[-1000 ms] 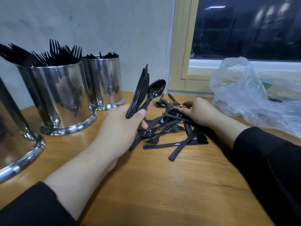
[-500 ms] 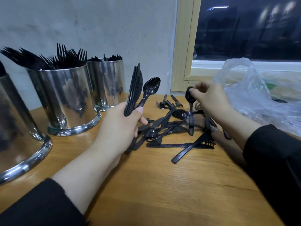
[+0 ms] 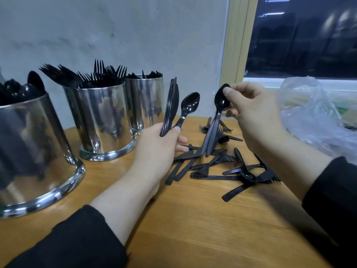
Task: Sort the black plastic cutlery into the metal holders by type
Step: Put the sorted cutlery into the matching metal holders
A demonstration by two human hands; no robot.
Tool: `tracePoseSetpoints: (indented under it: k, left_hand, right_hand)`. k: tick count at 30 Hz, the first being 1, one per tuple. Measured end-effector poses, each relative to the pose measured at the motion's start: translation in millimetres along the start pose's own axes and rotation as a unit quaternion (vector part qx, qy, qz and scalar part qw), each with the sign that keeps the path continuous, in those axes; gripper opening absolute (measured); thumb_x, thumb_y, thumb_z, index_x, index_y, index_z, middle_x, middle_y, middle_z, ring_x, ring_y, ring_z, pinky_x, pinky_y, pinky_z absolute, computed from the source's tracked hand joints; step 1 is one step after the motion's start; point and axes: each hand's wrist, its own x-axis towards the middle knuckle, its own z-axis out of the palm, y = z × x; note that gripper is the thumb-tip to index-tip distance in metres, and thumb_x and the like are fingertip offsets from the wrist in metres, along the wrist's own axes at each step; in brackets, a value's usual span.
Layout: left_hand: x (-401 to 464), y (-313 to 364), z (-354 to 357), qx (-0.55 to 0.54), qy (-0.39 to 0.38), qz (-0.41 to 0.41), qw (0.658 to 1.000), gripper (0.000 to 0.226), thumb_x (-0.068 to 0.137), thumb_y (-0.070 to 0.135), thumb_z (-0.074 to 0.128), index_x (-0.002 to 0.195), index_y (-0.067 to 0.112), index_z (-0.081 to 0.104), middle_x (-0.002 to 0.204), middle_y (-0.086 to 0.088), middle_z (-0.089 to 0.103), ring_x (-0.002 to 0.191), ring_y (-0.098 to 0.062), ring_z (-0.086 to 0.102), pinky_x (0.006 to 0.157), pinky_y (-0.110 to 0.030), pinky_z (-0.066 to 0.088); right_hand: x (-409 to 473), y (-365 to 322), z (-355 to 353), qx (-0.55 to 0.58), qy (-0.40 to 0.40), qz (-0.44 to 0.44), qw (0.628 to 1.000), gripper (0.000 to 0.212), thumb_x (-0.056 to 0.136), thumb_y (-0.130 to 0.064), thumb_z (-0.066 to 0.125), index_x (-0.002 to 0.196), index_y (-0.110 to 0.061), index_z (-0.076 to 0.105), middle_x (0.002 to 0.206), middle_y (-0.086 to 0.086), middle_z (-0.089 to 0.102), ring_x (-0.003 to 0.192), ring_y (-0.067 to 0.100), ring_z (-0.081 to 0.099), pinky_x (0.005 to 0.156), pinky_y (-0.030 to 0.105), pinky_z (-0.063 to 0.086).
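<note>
The large shiny metal holder (image 3: 32,151) at nine o'clock is cut by the left edge, its far side out of view. The crumpled clear plastic bag (image 3: 313,117) at three o'clock runs off the right edge; its contents are blurred. In the rearmost small steel holder (image 3: 144,101), the black cutlery tips (image 3: 148,74) are too small to identify.

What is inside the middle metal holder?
The middle metal holder holds black forks, their tines sticking up above the rim. Their handles are hidden by the metal wall, so whether anything else lies lower inside cannot be seen.
</note>
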Motion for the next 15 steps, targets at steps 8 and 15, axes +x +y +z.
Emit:
tracePoseSetpoints:
  k: [8, 15]
  left_hand:
    - [-6.1, 2.7, 1.0, -0.011, -0.093, 0.007, 0.996, 0.018, 0.104, 0.023, 0.055, 0.101, 0.017, 0.072, 0.088, 0.0, 0.079, 0.068, -0.018, 0.077, 0.058, -0.017, 0.055]
    - [-5.1, -0.7, 2.1, 0.023, -0.141, 0.023, 0.99, 0.026, 0.103, 0.032, 0.056, 0.097, 0.013, 0.073, 0.057, 0.001, 0.064, 0.042, -0.008, 0.046, 0.042, -0.012, 0.032]
  right_hand:
    - [-12.9, 6.1, 15.2, 0.023, 0.002, 0.018, 1.0, 0.011, 0.095, -0.022, 0.066, 0.098, -0.011, 0.067, 0.093, 0.012, 0.071, 0.067, 0.014, 0.07, 0.073, 0.038, 0.061]
    - [-14.9, 10.2, 16.5, 0.009, 0.016, 0.015, 1.0, 0.01, 0.096, -0.025, 0.063, 0.096, -0.015, 0.062, 0.083, 0.006, 0.07, 0.063, 0.02, 0.067, 0.061, 0.038, 0.058]
